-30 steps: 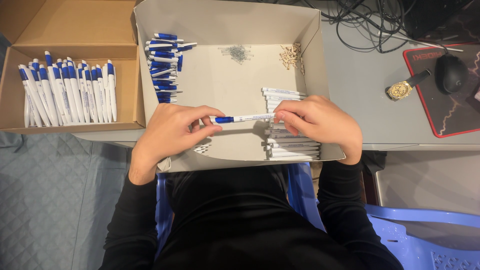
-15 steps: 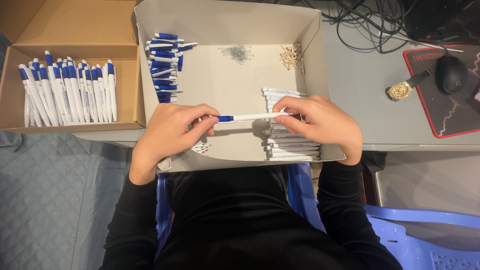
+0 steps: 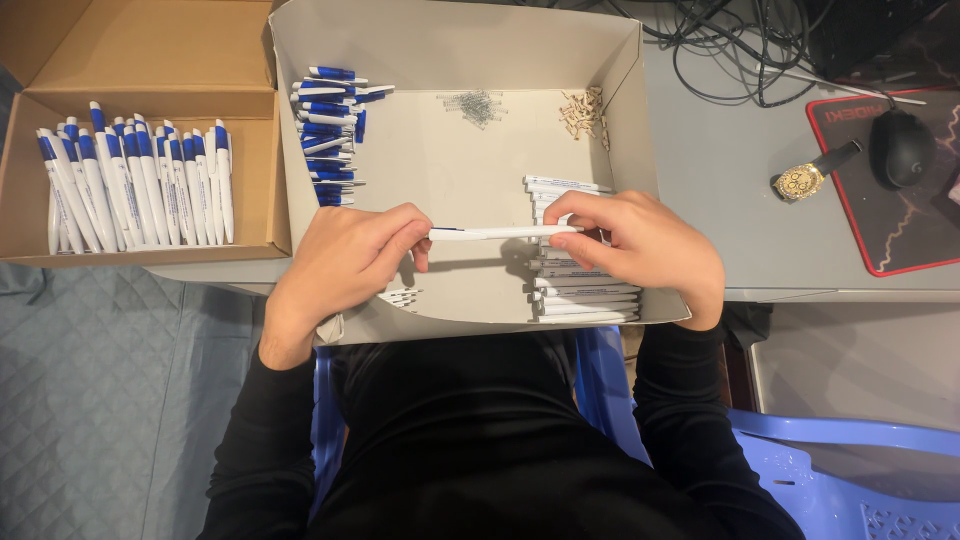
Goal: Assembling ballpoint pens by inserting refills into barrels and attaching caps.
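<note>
I hold one white pen point(image 3: 495, 233) level between both hands, over a shallow cardboard tray point(image 3: 455, 180). My left hand point(image 3: 345, 262) pinches its blue end, most of which is hidden in my fingers. My right hand point(image 3: 640, 245) grips the white barrel end. Under my right hand lies a stack of white pen barrels point(image 3: 580, 290). Blue pen tops point(image 3: 330, 115) are piled in the tray's far left corner. A small heap of metal springs point(image 3: 475, 105) and a heap of small tan parts point(image 3: 582, 112) lie near the tray's far wall.
A brown cardboard box point(image 3: 150, 75) on the left holds several finished blue-and-white pens point(image 3: 135, 185). On the grey desk to the right lie a gold wristwatch point(image 3: 805, 180), a black mouse point(image 3: 900, 145) on a red-edged pad, and cables point(image 3: 740, 50). A blue plastic chair point(image 3: 850, 470) is below.
The blue top has gone deeper into my left hand's fingers, so less blue shows. My right hand's fingers have shifted slightly along the barrel. The pen stays level.
</note>
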